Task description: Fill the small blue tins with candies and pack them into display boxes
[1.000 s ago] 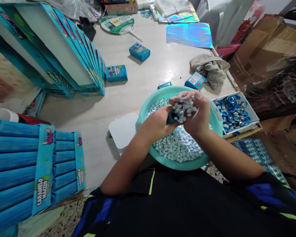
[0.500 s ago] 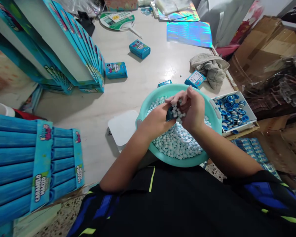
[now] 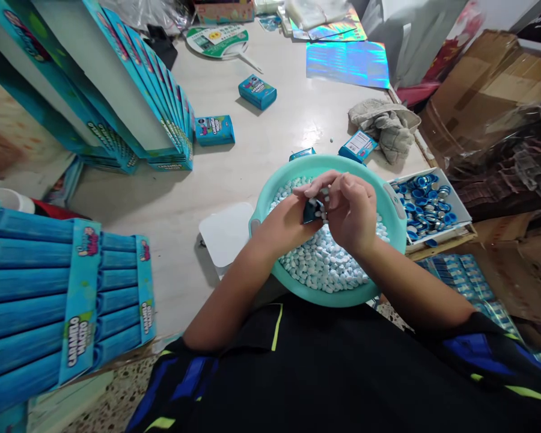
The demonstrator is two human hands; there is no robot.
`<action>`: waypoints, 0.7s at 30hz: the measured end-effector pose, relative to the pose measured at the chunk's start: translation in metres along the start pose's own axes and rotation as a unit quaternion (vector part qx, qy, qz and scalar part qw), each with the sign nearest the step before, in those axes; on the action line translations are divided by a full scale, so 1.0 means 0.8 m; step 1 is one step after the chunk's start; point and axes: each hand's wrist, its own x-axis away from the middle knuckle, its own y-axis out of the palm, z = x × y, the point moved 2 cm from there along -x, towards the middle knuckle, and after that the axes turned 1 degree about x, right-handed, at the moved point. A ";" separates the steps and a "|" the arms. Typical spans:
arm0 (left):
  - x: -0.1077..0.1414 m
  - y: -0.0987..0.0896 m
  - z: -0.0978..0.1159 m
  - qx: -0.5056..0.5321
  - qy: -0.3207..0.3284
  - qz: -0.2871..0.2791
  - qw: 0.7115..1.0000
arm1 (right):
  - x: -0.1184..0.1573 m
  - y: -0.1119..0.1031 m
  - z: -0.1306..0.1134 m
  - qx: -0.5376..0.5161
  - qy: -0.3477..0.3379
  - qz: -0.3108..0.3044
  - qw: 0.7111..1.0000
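A teal basin [image 3: 277, 278] full of small pale candies [image 3: 327, 261] sits at the table's front edge. Above the candies, my left hand [image 3: 288, 222] is wrapped round a small dark blue container [image 3: 312, 211], its open top facing my other hand. My right hand [image 3: 354, 210] is curled against it, cupping several candies at the container's mouth. Part of the container is hidden by my fingers.
Blue packs [image 3: 258, 91] lie behind the basin, near a grey cloth [image 3: 388, 129]. A white box of blue caps [image 3: 426, 201] stands right. On the left are a white lid-like object [image 3: 226, 233], upright cartons [image 3: 130, 90] and bundled blue tubes [image 3: 31, 282].
My right hand has closed in over the container and its fingers have curled more. Fewer candies show between my hands.
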 end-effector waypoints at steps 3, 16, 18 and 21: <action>0.002 -0.001 0.001 -0.007 -0.006 0.003 1.000 | 0.000 -0.004 -0.004 0.008 -0.012 -0.040 0.999; 0.004 -0.006 0.000 -0.020 -0.043 0.019 0.999 | 0.011 -0.062 -0.012 0.308 -0.113 -0.139 0.934; 0.003 -0.005 -0.001 -0.025 -0.041 0.012 0.999 | 0.014 -0.053 -0.005 0.295 -0.124 -0.140 0.937; 0.003 -0.003 -0.003 -0.028 -0.038 0.013 0.999 | 0.015 -0.041 -0.003 0.279 -0.126 -0.107 0.946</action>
